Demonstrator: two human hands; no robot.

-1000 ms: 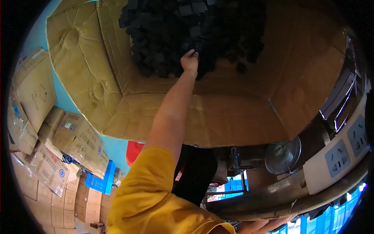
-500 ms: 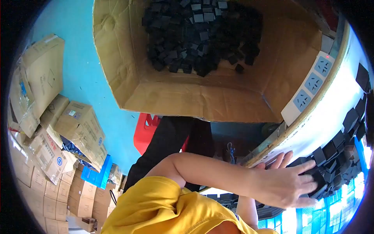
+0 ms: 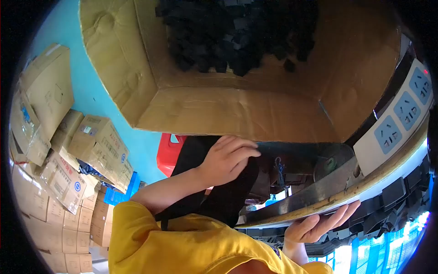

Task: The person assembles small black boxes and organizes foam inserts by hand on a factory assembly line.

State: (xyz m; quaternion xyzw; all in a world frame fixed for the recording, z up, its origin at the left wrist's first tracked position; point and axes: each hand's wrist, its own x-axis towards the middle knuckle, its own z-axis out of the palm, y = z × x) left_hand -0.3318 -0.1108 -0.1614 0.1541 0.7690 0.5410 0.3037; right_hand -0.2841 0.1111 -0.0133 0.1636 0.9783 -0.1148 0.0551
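My left hand (image 3: 231, 158) is over my dark-trousered lap, beside the near edge of a big cardboard box (image 3: 205, 107). Its fingers are loosely bent and a little apart. No item shows in it, though the underside of the palm is hidden. Dark flat pieces (image 3: 228, 41) lie heaped inside the box. On the right, my right hand (image 3: 319, 226) rests at the rim of the white-topped table (image 3: 296, 214), fingers stretched out and thumb apart. Near those fingertips, many black block-like pieces (image 3: 392, 194) lie in a mass on the tabletop.
A white power strip (image 3: 392, 123) runs along the table's side at right. A red stool (image 3: 169, 153) stands under the box. To the left are stacked cartons (image 3: 98, 141) and a blue bin (image 3: 121, 192) on the blue-green floor (image 3: 86, 68).
My left hand has left the black pieces on the table and swung leftward to the box edge. My right hand now shows at the table rim. The view has shifted, bringing the box closer.
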